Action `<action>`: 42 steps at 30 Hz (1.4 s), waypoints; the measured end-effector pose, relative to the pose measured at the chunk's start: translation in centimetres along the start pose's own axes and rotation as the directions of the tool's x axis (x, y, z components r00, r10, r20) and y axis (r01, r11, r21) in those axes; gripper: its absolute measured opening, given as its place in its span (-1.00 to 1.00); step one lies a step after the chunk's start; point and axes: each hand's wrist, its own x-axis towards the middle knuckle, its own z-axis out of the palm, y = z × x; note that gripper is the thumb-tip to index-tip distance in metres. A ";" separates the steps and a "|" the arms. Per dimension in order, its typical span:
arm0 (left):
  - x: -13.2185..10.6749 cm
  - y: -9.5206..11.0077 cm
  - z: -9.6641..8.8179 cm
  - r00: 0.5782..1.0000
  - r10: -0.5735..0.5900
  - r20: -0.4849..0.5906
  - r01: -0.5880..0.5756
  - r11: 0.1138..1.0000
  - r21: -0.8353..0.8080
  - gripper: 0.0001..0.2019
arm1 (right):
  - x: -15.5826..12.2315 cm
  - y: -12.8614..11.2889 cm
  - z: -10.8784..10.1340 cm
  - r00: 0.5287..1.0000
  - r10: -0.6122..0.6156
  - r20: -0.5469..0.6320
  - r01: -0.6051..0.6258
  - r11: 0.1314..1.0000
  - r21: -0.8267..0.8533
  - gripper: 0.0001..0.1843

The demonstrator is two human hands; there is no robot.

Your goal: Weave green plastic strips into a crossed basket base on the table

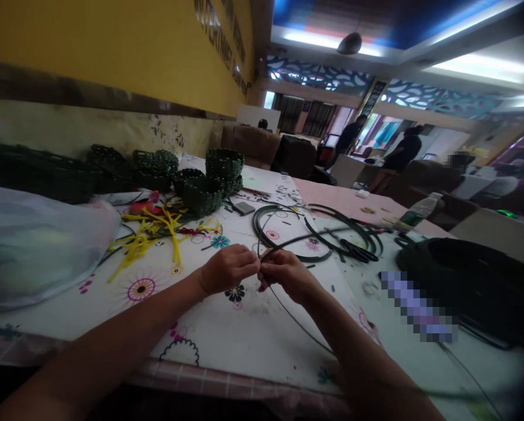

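My left hand (227, 267) and my right hand (285, 273) meet fingertip to fingertip above the flowered tablecloth (227, 327). Both are closed in a pinch on a thin dark green strip (288, 313) that runs from my fingers down toward the table's front edge and also away toward the loose coil of dark strips (319, 234) lying just beyond my hands.
Several woven dark green baskets (209, 181) stand at the back left, with yellow strips (152, 234) scattered in front. A white plastic bag (34, 245) lies at left, a large dark roll (472, 275) at right. A plastic bottle (420, 210) stands further back. People stand in the background.
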 end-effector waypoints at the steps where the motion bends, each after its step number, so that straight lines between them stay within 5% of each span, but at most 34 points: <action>1: 0.0 -0.2 0.3 1.000 -0.005 -0.010 0.005 1.000 0.011 -0.81 | 0.1 0.1 -0.1 1.000 0.021 -0.007 -0.021 1.000 0.014 -0.77; 4: 0.0 -0.8 1.7 0.964 -0.220 -0.148 0.204 0.972 -0.120 -0.80 | 0.9 0.9 -0.9 0.989 -0.038 -0.144 0.021 0.992 -0.123 -0.80; 6: 0.1 -1.0 2.3 0.873 -0.453 -0.180 0.379 0.863 -0.334 -0.78 | 1.5 1.6 -1.7 0.965 -0.113 -0.236 0.039 0.954 -0.299 -0.86; 9: 0.1 -1.1 2.6 0.757 -0.651 0.057 0.536 0.568 -0.625 -0.65 | 2.0 2.3 -2.6 0.938 -0.208 -0.276 0.018 0.826 -0.564 -0.97; 11: 0.1 -1.1 2.6 0.718 -0.645 0.261 0.600 0.384 -0.702 -0.60 | 1.9 2.4 -2.5 0.941 -0.250 -0.227 0.029 0.728 -0.685 -0.96; 14: -0.1 -1.1 2.7 0.670 -0.628 0.396 0.645 0.228 -0.730 -0.61 | 1.5 2.2 -1.7 0.948 -0.282 -0.147 0.082 0.662 -0.745 -0.89; 19: -0.1 -2.3 2.5 0.584 -0.672 0.456 0.699 0.130 -0.703 -0.66 | 1.2 1.9 -0.9 0.977 -0.146 -0.158 0.050 0.869 -0.492 -0.83; 23: -0.3 -3.6 2.2 0.499 -0.735 0.460 0.721 0.058 -0.690 -0.73 | 1.4 1.8 -1.4 0.964 -0.059 -0.259 -0.058 0.904 -0.423 -0.84; 27: -0.7 -4.1 2.4 0.523 -0.705 0.479 0.710 0.050 -0.703 -0.76 | 1.4 1.7 -1.9 0.953 0.103 -0.284 -0.202 0.918 -0.343 -0.76; 31: -0.7 -3.7 2.7 0.559 -0.665 0.495 0.708 0.072 -0.702 -0.75 | 1.3 2.1 -1.7 0.963 0.165 -0.211 -0.219 0.939 -0.266 -0.65; 42: -0.1 -1.7 3.2 0.497 -0.755 0.428 0.705 0.064 -0.706 -0.73 | 1.5 3.7 0.2 0.934 0.257 -0.249 -0.255 0.966 0.038 -0.75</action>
